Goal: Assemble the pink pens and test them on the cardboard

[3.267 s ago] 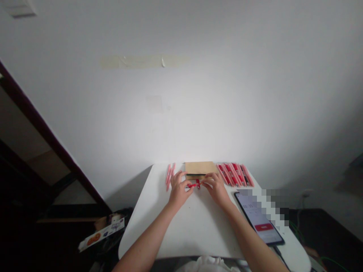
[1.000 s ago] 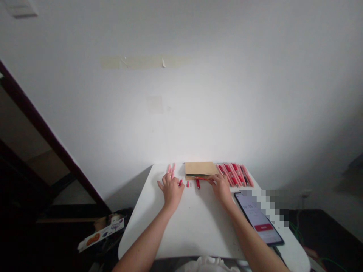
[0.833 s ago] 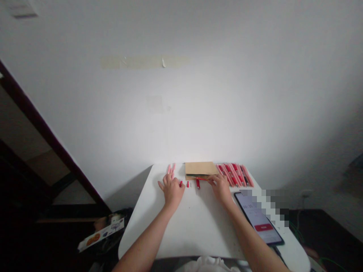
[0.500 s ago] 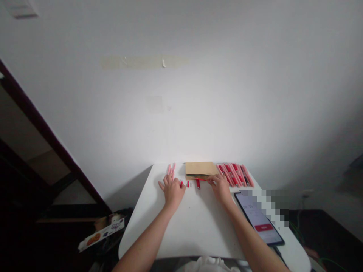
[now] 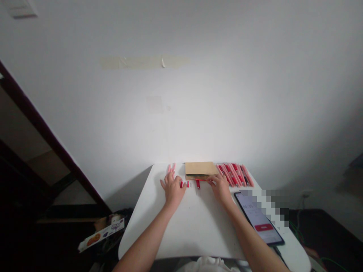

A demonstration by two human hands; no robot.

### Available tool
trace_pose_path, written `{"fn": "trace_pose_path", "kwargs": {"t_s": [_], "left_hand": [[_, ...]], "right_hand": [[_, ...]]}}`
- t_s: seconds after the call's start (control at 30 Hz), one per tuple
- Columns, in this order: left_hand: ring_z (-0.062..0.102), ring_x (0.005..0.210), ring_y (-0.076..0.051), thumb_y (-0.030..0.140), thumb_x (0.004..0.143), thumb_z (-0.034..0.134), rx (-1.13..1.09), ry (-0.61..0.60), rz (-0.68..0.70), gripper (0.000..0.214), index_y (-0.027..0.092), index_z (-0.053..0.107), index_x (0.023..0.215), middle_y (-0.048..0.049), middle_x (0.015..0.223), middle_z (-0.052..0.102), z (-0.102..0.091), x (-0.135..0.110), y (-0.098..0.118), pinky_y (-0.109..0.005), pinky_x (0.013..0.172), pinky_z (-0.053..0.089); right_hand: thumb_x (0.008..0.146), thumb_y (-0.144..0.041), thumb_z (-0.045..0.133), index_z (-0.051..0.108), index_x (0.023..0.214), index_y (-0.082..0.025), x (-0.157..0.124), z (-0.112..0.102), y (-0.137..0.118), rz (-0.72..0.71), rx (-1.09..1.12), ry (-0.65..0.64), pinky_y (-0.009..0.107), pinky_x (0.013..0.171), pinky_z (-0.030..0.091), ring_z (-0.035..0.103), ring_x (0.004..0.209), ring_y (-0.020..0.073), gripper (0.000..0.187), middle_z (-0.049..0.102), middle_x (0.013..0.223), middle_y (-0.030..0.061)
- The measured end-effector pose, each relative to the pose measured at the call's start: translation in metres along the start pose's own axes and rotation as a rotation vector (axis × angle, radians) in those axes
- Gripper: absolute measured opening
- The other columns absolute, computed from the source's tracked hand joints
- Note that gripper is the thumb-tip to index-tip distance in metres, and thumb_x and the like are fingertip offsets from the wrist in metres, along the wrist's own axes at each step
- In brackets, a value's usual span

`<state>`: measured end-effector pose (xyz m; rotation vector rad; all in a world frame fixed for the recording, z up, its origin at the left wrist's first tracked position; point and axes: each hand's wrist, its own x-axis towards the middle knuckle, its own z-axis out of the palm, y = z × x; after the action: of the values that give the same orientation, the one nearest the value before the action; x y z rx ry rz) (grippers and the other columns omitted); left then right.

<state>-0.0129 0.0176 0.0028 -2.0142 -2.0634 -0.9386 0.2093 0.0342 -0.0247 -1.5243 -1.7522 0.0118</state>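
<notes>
On a white table, my left hand lies flat with its fingers spread, beside two small red pen parts. A short red cap piece lies between my hands. My right hand pinches the end of a thin red pen refill that lies along the front edge of a brown paper envelope. A row of several red and pink pens lies right of the envelope. Two pink pens lie just beyond my left hand.
A phone with a lit screen lies at the table's right side, a cable running off its near end. A white wall stands close behind the table. A printed carton sits on the dark floor to the left.
3.3 s ago both hands held a red pen together at the middle. Now its parts lie apart on the table; my left hand has shifted left and flattened, my right holds the refill.
</notes>
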Motion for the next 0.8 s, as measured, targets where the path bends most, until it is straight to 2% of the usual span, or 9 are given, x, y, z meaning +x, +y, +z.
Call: {"fn": "trace_pose_path", "kwargs": {"t_s": [0.2,0.47,0.8], "left_hand": [[0.046,0.131,-0.029,0.028,0.078,0.071,-0.174,0.047,0.185,0.008,0.027,0.074,0.085,-0.0082,0.128,0.056,0.0025,-0.0011,0.0010,-0.051,0.112,0.034],[0.048,0.129,-0.029,0.023,0.078,0.072,-0.205,0.010,0.173,0.009,0.029,0.077,0.084,-0.0067,0.130,0.057,0.0032,-0.0025,0.0014,-0.054,0.113,0.032],[0.047,0.132,-0.030,0.022,0.079,0.070,-0.148,0.010,0.120,0.006,0.025,0.073,0.075,-0.0081,0.132,0.058,0.0067,-0.0004,-0.0023,-0.057,0.114,0.027]], "right_hand": [[0.084,-0.021,0.066,0.078,0.083,-0.026,-0.0001,-0.0019,-0.0042,-0.038,-0.031,-0.010,0.033,0.082,0.042,0.055,0.093,0.0243,0.012,0.069,0.090,0.0057],[0.085,-0.022,0.063,0.077,0.082,-0.025,-0.0003,-0.0022,-0.0071,-0.086,0.000,-0.030,0.034,0.082,0.042,0.054,0.093,0.0242,0.014,0.068,0.088,0.0059],[0.085,-0.025,0.062,0.077,0.085,-0.027,-0.0016,-0.0030,-0.0062,-0.032,-0.047,-0.033,0.036,0.083,0.039,0.052,0.098,0.0268,0.015,0.069,0.093,0.0059]]}}
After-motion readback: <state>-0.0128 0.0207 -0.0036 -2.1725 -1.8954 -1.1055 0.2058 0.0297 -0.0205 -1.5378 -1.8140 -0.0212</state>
